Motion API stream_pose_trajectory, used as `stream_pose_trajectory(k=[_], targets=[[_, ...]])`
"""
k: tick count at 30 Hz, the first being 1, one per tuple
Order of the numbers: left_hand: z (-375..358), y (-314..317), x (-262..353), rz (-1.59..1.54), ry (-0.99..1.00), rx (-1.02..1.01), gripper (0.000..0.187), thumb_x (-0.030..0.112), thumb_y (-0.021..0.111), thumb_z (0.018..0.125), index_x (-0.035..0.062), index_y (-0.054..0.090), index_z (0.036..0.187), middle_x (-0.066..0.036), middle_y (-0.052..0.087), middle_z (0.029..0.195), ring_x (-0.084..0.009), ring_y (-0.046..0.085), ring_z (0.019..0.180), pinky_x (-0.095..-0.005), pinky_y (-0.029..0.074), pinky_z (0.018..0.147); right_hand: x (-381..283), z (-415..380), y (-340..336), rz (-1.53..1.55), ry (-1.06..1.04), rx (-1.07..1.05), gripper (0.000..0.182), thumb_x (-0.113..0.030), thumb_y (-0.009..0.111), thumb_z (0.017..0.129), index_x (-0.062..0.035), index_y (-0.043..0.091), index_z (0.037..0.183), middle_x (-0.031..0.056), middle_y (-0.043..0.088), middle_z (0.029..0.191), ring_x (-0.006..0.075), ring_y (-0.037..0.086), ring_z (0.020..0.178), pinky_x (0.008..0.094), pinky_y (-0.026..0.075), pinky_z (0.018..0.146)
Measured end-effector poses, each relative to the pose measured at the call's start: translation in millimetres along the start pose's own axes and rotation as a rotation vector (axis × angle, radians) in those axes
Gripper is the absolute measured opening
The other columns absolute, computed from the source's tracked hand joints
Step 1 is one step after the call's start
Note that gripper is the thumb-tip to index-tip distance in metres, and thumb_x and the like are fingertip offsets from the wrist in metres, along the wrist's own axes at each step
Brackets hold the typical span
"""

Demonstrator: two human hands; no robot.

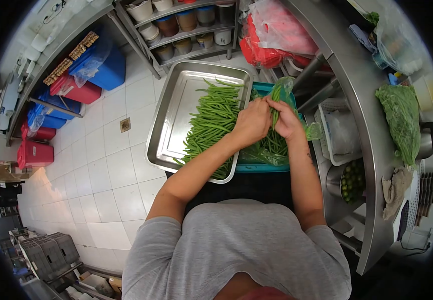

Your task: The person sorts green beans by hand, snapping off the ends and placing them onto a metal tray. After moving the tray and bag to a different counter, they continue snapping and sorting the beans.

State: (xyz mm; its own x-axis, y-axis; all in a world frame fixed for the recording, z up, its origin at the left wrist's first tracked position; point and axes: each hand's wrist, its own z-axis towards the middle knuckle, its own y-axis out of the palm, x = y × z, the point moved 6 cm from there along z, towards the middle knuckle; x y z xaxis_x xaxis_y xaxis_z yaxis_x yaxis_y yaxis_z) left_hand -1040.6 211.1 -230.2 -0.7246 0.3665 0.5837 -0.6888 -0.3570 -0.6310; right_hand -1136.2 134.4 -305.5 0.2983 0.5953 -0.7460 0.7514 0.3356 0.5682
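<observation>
A large steel tray (174, 107) holds a heap of green beans (214, 117), spread over its right half. Against its right side stands a teal crate (261, 168) with more green beans in a clear plastic bag. Over the crate, my left hand (254, 119) has its fingers closed at the bean bundle, near the tray's right rim. My right hand (287, 119) is beside it, its fingers wrapped round a small upright bunch of green beans (276, 97). The two hands touch or nearly touch at the fingertips.
Steel shelving with tubs (186, 21) stands beyond the tray. A steel counter (361, 100) curves along the right, with bagged leafy greens (400, 120) on it and a pot of small green fruit (351, 182) below. Blue and red bins (107, 67) line the left.
</observation>
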Motion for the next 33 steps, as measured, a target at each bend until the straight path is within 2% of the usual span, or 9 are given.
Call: stream_pose_trajectory(k=[3, 6, 12, 15, 18, 21, 24, 28, 33], targets=[[-17.9, -2.3, 10.1, -0.111, -0.105, -0.087, 0.015, 0.006, 0.053, 0.083, -0.0002, 0.045, 0.094, -0.019, 0.054, 0.090, -0.0387, 0.056, 0.080, -0.0461, 0.045, 0.065, -10.1, -11.6, 9.6, 0.008, 0.059, -0.053, 0.022, -0.019, 0.055, 0.092, -0.0019, 0.056, 0.106, 0.0156, 0.062, 0.109, 0.0235, 0.061, 0.102, 0.0378, 0.049, 0.089], [-31.0, -0.1, 12.7, -0.153, -0.093, -0.092, 0.012, 0.005, 0.052, 0.083, 0.0011, 0.045, 0.092, -0.018, 0.054, 0.083, -0.0391, 0.056, 0.076, -0.0464, 0.045, 0.064, -9.1, -2.9, 7.4, 0.078, 0.052, -0.065, 0.019, -0.023, 0.052, 0.093, -0.0053, 0.054, 0.099, 0.0221, 0.061, 0.109, 0.0300, 0.063, 0.094, 0.0399, 0.052, 0.082], [-15.1, -11.5, 1.9, -0.120, -0.102, 0.004, 0.017, 0.007, 0.057, 0.083, 0.0014, 0.048, 0.095, -0.016, 0.052, 0.088, -0.0360, 0.056, 0.081, -0.0438, 0.047, 0.066, -2.2, 1.6, 1.9, 0.017, 0.140, -0.168, 0.023, -0.028, 0.050, 0.095, -0.0076, 0.055, 0.105, 0.0122, 0.064, 0.103, 0.0226, 0.064, 0.086, 0.0388, 0.054, 0.070], [-4.6, -13.4, 1.8, -0.009, 0.098, 0.053, 0.018, 0.007, 0.058, 0.082, 0.0008, 0.049, 0.097, -0.015, 0.052, 0.088, -0.0356, 0.056, 0.083, -0.0431, 0.047, 0.066, 5.3, 4.1, 4.6, 0.025, 0.140, -0.133, 0.025, -0.031, 0.050, 0.095, -0.0094, 0.056, 0.107, 0.0060, 0.063, 0.100, 0.0182, 0.063, 0.083, 0.0361, 0.052, 0.065], [-3.4, -5.3, -11.3, 0.084, 0.146, 0.035, 0.015, 0.008, 0.057, 0.083, 0.0017, 0.050, 0.095, -0.016, 0.052, 0.089, -0.0356, 0.055, 0.084, -0.0439, 0.046, 0.066, 4.7, 2.7, 17.5, -0.039, 0.127, -0.129, 0.027, -0.033, 0.050, 0.095, -0.0102, 0.055, 0.108, 0.0037, 0.062, 0.099, 0.0179, 0.063, 0.083, 0.0356, 0.052, 0.064], [-4.3, -16.6, -22.4, 0.051, -0.028, -0.018, 0.010, 0.008, 0.053, 0.085, 0.0015, 0.050, 0.092, -0.018, 0.053, 0.086, -0.0365, 0.055, 0.079, -0.0419, 0.046, 0.064, 0.2, -5.2, 43.7, -0.093, 0.181, -0.079, 0.030, -0.034, 0.049, 0.095, -0.0091, 0.054, 0.110, 0.0039, 0.062, 0.096, 0.0187, 0.063, 0.081, 0.0359, 0.052, 0.065], [-12.0, -42.7, -44.2, -0.129, -0.245, 0.030, 0.009, 0.009, 0.050, 0.090, 0.0007, 0.048, 0.091, -0.017, 0.055, 0.079, -0.0322, 0.057, 0.071, -0.0373, 0.045, 0.061, 9.2, -4.1, 65.0, -0.102, 0.185, -0.319, 0.032, -0.035, 0.047, 0.096, -0.0074, 0.052, 0.112, 0.0061, 0.061, 0.093, 0.0194, 0.063, 0.080, 0.0355, 0.052, 0.065], [-27.9, -70.8, -55.1, -0.433, -0.428, -0.028, 0.012, 0.010, 0.048, 0.093, 0.0000, 0.045, 0.087, -0.012, 0.057, 0.071, -0.0208, 0.057, 0.065, -0.0337, 0.044, 0.060, 28.4, 2.6, 88.3, -0.088, 0.185, -0.382, 0.028, -0.031, 0.049, 0.096, -0.0059, 0.053, 0.109, 0.0066, 0.059, 0.088, 0.0175, 0.060, 0.075, 0.0318, 0.049, 0.063], [-52.1, -90.0, -66.0, -0.236, -0.349, 0.077, 0.009, 0.007, 0.048, 0.091, -0.0002, 0.045, 0.087, -0.017, 0.055, 0.073, -0.0316, 0.056, 0.067, -0.0374, 0.043, 0.060, 45.1, 6.0, 117.6, -0.295, 0.134, -0.486, 0.023, -0.026, 0.055, 0.093, -0.0054, 0.054, 0.104, 0.0018, 0.054, 0.082, 0.0104, 0.051, 0.065, 0.0232, 0.040, 0.053]])
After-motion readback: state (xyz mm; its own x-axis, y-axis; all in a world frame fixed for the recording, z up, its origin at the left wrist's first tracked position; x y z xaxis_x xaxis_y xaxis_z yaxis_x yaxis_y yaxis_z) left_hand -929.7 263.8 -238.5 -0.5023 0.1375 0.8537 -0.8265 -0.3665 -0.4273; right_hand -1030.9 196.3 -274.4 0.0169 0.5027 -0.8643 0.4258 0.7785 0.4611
